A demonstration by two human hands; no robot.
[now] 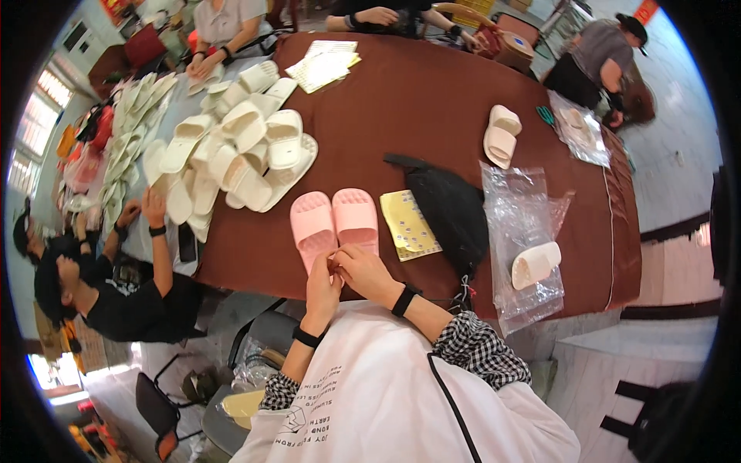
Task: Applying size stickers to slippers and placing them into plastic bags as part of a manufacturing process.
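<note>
Both hands meet at the heel ends of the pink slippers (334, 224) on the surface (432, 100). Left hand (323, 282) and right hand (364, 272) pinch something too small to identify. Risk: it slips, or my wrists nudge the pair askew.

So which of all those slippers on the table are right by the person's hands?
The pink pair of slippers, side by side at the table's near edge. Both the left hand and right hand meet at their heels; all the other slippers are cream-coloured.

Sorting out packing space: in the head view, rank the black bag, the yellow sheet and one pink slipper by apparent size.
1. black bag
2. and 3. pink slipper and yellow sheet look alike; unranked.
</note>
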